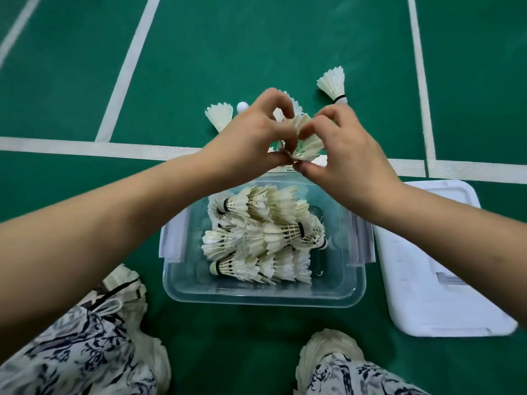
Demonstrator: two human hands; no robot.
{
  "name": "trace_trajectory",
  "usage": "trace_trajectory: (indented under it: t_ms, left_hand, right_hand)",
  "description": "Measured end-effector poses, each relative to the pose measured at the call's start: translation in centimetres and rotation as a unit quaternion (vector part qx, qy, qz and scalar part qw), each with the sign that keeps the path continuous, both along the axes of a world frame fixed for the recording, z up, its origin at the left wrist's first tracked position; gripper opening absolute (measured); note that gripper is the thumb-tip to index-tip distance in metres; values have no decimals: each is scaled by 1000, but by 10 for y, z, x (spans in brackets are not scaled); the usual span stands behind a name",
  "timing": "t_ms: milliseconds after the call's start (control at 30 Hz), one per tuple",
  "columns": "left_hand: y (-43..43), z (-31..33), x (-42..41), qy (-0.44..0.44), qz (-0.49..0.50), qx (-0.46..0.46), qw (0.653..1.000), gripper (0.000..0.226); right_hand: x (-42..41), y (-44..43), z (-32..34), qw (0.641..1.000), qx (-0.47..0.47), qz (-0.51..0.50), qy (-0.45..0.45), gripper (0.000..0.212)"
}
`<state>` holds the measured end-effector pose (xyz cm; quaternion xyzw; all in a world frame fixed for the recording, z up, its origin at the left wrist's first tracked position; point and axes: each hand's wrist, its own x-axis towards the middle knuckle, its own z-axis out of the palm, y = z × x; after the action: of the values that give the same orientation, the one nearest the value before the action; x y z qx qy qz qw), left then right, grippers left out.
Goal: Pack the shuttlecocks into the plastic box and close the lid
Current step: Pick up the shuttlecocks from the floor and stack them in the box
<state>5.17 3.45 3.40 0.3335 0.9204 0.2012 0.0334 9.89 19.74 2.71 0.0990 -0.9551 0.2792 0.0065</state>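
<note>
On the floor, one loose shuttlecock waits at the left. Our left hand and right hand both pinch a bunch of shuttlecocks above the plastic box (already half full), probably to drop them in. The lid lies right, off.

Shuttlecocks are lying heaped in the box, lid sitting just right of it, two loose ones lying behind, both hands meeting above the far rim.
</note>
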Motion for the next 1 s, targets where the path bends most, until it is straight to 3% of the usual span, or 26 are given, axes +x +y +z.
trace_trajectory:
  t_ms: [100,233,400,567,733,1000]
  left_hand:
    - [-2,4,4,-10,7,40,999,14]
    - [-7,7,9,-52,58,139,987,41]
    - [-17,-4,14,-94,135,180,970,50]
    - [-27,-24,4,-127,194,147,961,48]
    - [-41,-49,-25,-158,261,58,950,56]
    - [-45,-71,-82,-166,263,-70,948,72]
  right_hand:
    - [3,3,-2,1000,-3,-3,21,16]
    - [8,7,-2,995,25,-17,97,29]
    - [22,10,7,996,33,-37,79,15]
    - [35,3,-6,997,69,-6,-25,14]
    - [40,-1,-23,992,114,37,-37,16]
    - [39,-1,-34,990,72,60,-102,18]
